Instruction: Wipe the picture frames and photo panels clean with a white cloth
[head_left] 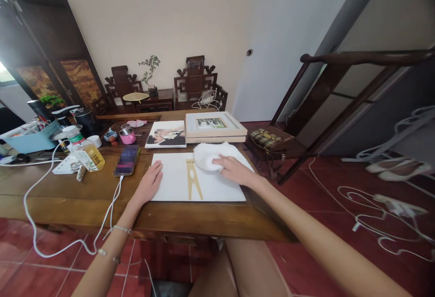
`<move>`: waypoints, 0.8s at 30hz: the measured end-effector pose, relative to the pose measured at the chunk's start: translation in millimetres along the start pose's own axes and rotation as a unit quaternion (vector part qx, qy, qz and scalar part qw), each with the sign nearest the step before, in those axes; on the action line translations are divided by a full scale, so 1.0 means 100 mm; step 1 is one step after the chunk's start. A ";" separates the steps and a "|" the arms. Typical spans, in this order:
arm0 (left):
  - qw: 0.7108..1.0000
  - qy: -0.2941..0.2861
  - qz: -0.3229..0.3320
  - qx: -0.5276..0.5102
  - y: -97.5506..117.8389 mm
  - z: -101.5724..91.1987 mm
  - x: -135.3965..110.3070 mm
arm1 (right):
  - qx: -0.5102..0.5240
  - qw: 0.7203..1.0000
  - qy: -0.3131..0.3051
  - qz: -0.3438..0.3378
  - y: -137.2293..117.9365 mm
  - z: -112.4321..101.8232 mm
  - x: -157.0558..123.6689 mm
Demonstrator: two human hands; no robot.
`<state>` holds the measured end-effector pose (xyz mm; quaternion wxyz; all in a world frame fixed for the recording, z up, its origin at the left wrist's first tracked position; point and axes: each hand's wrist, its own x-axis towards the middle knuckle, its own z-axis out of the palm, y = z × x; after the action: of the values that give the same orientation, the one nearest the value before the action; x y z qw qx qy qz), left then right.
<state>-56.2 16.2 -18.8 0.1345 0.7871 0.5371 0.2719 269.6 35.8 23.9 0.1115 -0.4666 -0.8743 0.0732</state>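
Note:
A white board [170, 181] with a gold clothespin-shaped design [193, 180] lies flat on the wooden table [84, 197] in front of me. My left hand [149, 184] rests flat and open on the board's left edge. My right hand [233, 170] presses a white fluffy cloth [210, 154] onto the board's upper right part, fingers curled over it.
Behind the board lie a photo print [166, 134] and stacked picture frames [214, 127]. A phone [127, 161] on a white cable, a drink bottle [86, 152], a pink cup [128, 136] and clutter stand left. A wooden chair [306, 120] stands at right; cables trail on the red floor.

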 end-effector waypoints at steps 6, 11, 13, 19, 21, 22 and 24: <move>1.000 -0.001 -0.006 -0.003 0.00 -0.01 0.00 | -0.005 1.000 0.006 -0.009 0.05 0.01 0.26; 1.000 0.006 0.001 -0.003 -0.01 0.01 0.00 | 0.008 0.999 -0.025 -0.021 -0.24 -0.05 -0.31; 1.000 0.010 0.003 0.000 -0.02 0.02 0.00 | 0.022 0.998 -0.048 -0.040 -0.40 -0.13 -0.60; 1.000 0.006 0.005 0.013 0.00 0.02 0.01 | 0.071 0.988 -0.128 -0.058 -0.69 -0.31 -1.04; 1.000 0.006 0.005 0.014 0.00 0.02 0.01 | 0.087 0.988 -0.119 -0.053 -0.64 -0.29 -0.98; 1.000 0.006 0.004 0.014 0.00 0.02 0.01 | 0.092 0.988 -0.110 -0.051 -0.59 -0.26 -0.90; 1.000 0.005 0.002 0.015 -0.01 0.02 0.00 | 0.094 0.990 -0.097 -0.049 -0.47 -0.20 -0.69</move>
<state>-55.6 17.0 -20.3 0.1199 0.7886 0.5402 0.2682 274.6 -47.4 44.9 0.0729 -0.4013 -0.8922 0.1941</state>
